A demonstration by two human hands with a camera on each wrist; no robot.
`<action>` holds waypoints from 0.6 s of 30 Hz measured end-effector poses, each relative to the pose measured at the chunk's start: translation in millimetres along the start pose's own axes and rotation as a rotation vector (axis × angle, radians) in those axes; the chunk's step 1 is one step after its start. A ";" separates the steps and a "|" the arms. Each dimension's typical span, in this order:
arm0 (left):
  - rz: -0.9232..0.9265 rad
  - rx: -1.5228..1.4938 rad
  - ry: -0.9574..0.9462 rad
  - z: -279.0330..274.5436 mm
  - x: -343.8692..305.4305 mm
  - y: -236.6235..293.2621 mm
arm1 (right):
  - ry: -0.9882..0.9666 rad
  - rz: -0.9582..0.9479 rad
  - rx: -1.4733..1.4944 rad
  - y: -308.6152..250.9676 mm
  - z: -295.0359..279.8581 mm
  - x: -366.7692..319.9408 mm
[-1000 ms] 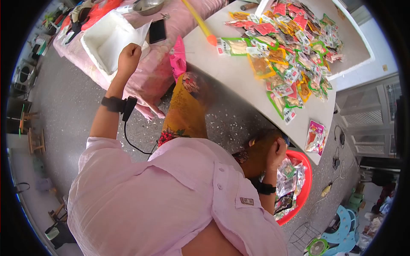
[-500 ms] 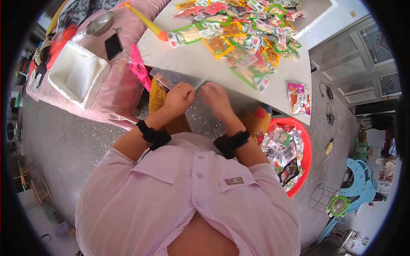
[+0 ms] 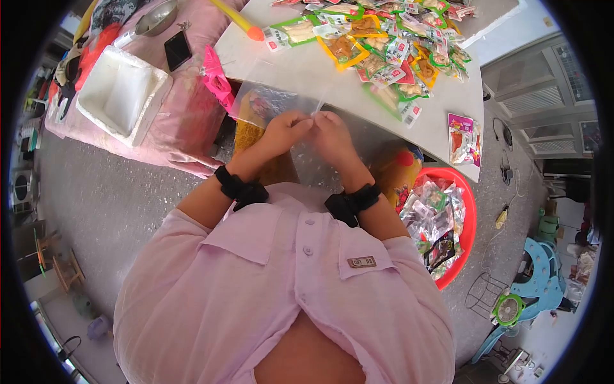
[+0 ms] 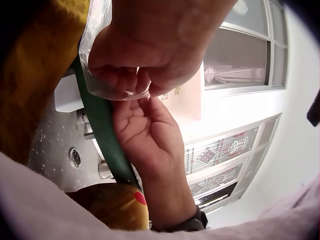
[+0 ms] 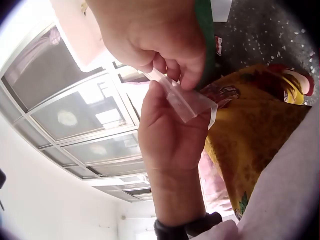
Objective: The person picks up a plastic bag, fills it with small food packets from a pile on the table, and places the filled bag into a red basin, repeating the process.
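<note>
Both hands meet at the near edge of the white table (image 3: 307,72), pinching the top rim of a clear, thin plastic bag (image 3: 261,102). The bag hangs over the table edge and down in front of the person's yellow patterned lap.

The left hand (image 3: 284,128) has its fingers curled, thumb and fingertips nipping the film. The right hand (image 3: 332,136) touches it knuckle to knuckle and grips the same rim just to the right. In the right wrist view a folded strip of the bag (image 5: 182,100) runs between the two pinches.

Farther back on the table lies a heap of colourful sealed snack packets (image 3: 384,45). A red round plastic basin (image 3: 472,224) of more packets sits on the floor to the right, and a white foam box (image 3: 121,96) on the pink cloth to the left.
</note>
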State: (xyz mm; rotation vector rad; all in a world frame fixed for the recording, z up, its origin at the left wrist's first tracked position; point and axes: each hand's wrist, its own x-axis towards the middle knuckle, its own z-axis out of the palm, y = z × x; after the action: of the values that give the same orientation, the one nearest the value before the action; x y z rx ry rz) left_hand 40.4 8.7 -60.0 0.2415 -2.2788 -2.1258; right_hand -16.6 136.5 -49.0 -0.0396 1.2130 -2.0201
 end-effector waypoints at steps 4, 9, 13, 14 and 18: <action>-0.074 -0.076 -0.027 -2.3 -0.6 -0.7 | -0.057 -0.017 0.055 -0.2 3.2 -4.7; -0.072 -0.031 -0.064 -2.7 -3.7 2.3 | -0.028 -0.051 -0.120 1.6 2.2 -3.0; -0.250 -0.184 -0.045 -5.6 -4.9 1.9 | -0.009 -0.018 -0.016 3.2 1.4 -1.4; -0.244 -0.202 -0.032 -4.9 -5.9 1.8 | -0.010 -0.014 0.004 2.1 3.0 -2.8; -0.183 -0.201 0.035 -2.9 -5.5 -5.0 | 0.009 0.003 0.078 0.4 7.0 -4.4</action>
State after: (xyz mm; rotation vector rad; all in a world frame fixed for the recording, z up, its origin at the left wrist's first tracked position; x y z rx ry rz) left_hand 46.6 6.3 -64.2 0.4952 -2.0765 -2.3962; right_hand -10.5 133.9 -44.0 0.0090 1.1385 -2.0653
